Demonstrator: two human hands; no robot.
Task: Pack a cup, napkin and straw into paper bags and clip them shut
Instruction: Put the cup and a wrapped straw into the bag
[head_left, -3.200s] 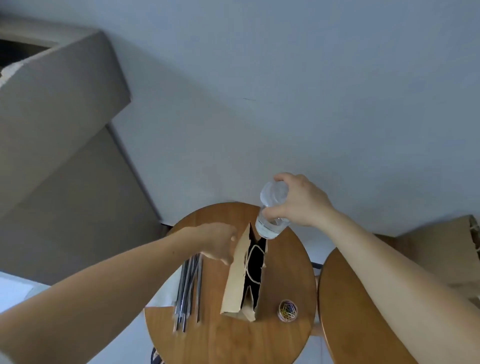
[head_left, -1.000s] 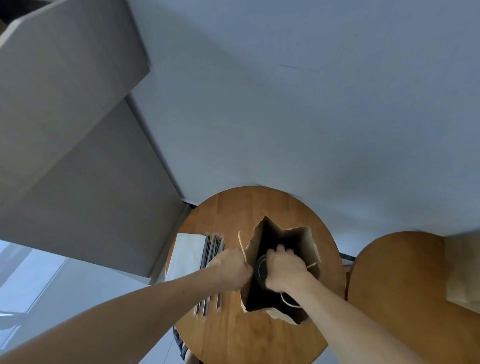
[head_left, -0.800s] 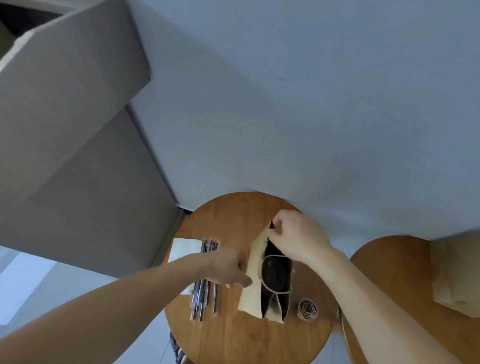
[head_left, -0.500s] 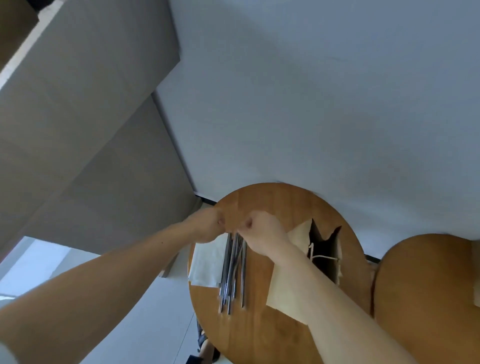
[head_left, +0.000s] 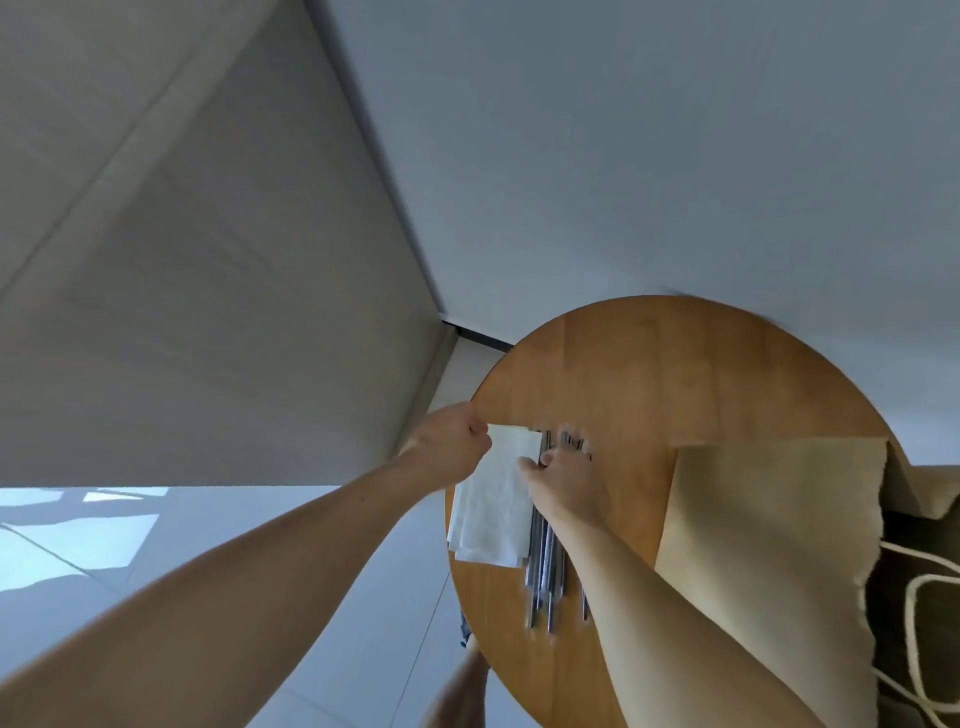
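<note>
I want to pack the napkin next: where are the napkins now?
In the head view the napkins lie at the left edge of the round table, just left of the straws, between the left hand and the right hand.

Left hand (head_left: 452, 447) and right hand (head_left: 566, 483) are bare. Bare forearms extend toward 8 and 5 o'clock.

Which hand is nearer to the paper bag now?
Right. The right hand is over the straws, with only bare table between it and the bag. The left hand is farther, at the outer corner of the napkins.
</note>
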